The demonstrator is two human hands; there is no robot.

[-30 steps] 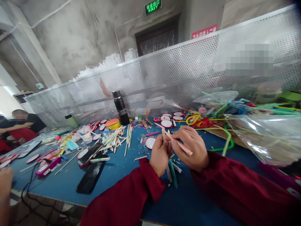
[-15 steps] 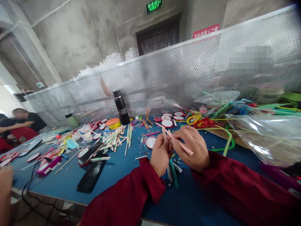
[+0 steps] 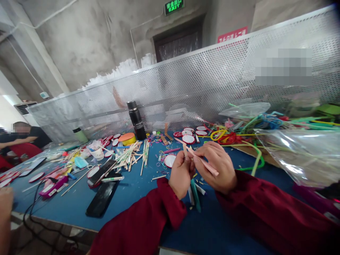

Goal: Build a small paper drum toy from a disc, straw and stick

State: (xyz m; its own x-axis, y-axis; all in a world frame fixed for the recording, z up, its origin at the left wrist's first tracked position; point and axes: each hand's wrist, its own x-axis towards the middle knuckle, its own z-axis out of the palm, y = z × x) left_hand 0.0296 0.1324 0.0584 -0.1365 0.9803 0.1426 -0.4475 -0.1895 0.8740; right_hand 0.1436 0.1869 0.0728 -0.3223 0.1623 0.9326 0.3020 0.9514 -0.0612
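My left hand is closed, its thumb and fingers pinching a short, flat wooden craft stick that stands nearly upright. Against it, my right hand is closed on a thin pale pink strip, slanting down to the right; its exact kind is unclear. The two pieces meet or nearly meet between my fingertips, where the fingers partly hide them. Beneath the hands, a teal pen-like stick lies on the blue table. A white-faced disc with a red rim is just left of my left hand.
Loose wooden sticks, a black bottle and a black phone lie or stand leftward. Colourful pipe cleaners and a clear plastic bag are on the right. A perforated metal screen borders the back. A co-worker's arm shows at left.
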